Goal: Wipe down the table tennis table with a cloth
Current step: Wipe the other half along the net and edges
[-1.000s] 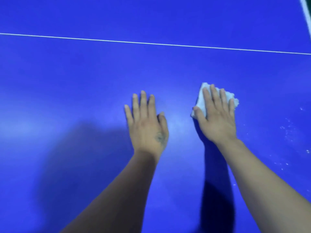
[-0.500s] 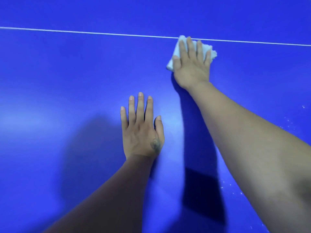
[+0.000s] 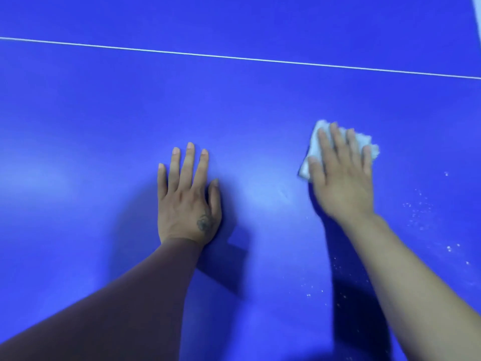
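The blue table tennis table (image 3: 104, 113) fills the whole view. A folded white cloth (image 3: 313, 147) lies flat on it at the centre right. My right hand (image 3: 341, 175) presses down on the cloth with straight fingers, covering most of it; the hand is blurred by motion. My left hand (image 3: 188, 199) rests flat on the bare table to the left of the cloth, fingers straight and slightly spread, holding nothing.
A thin white line (image 3: 234, 57) crosses the table beyond both hands. White specks and crumbs (image 3: 421, 212) are scattered on the surface to the right of my right hand and near my right forearm. A white edge stripe (image 3: 477, 11) shows at the top right corner.
My right hand has pulled the cloth back from the white line toward me and to the right. My left hand has stayed flat in about the same place.
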`<state>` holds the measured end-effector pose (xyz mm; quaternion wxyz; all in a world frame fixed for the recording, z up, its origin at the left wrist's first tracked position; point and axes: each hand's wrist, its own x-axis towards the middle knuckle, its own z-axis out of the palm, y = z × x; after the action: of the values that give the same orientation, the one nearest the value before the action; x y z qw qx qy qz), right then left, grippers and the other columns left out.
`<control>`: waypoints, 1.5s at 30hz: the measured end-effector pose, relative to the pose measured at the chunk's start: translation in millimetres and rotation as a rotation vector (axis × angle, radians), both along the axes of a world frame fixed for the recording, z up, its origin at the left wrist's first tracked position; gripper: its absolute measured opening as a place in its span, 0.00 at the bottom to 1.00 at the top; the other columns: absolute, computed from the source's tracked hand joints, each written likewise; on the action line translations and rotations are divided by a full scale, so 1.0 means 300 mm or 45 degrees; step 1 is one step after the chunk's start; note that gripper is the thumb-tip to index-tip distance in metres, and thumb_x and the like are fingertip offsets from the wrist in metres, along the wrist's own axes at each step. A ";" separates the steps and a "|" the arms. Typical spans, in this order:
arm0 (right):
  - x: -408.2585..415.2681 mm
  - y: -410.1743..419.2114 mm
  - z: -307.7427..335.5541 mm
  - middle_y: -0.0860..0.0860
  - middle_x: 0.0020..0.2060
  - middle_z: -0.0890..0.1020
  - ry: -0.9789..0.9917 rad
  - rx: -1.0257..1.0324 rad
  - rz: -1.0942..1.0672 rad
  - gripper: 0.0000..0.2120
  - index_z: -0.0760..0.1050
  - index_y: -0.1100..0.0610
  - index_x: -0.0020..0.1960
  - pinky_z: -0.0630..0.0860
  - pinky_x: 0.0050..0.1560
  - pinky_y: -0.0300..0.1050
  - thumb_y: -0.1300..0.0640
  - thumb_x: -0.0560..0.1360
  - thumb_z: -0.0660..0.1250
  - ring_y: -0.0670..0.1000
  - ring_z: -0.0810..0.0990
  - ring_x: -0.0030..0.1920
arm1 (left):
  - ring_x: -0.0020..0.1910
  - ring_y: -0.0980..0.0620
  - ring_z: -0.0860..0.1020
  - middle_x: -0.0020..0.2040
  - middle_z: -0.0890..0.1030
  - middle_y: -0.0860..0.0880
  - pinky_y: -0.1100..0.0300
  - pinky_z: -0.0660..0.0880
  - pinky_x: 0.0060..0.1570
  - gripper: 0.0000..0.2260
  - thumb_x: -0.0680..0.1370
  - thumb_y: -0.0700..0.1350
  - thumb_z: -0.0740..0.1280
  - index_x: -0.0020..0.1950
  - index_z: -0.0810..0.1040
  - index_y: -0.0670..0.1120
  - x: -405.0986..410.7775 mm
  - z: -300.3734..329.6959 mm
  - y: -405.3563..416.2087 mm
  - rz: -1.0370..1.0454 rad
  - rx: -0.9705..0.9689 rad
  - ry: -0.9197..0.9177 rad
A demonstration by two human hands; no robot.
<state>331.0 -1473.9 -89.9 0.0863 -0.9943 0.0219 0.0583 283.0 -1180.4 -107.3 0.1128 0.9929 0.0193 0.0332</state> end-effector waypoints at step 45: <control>-0.434 0.081 -0.004 0.46 0.86 0.53 -0.031 0.051 0.212 0.30 0.53 0.48 0.87 0.49 0.84 0.62 0.42 0.87 0.52 0.52 0.48 0.86 | 0.87 0.43 0.55 0.86 0.61 0.46 0.39 0.51 0.84 0.27 0.87 0.54 0.53 0.85 0.64 0.47 -0.002 0.008 -0.007 -0.011 0.038 -0.070</control>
<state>200.8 -1449.6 -91.1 0.1014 -0.9914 -0.0630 0.0536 282.4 -1182.5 -104.9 0.0986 0.9932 0.0112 0.0602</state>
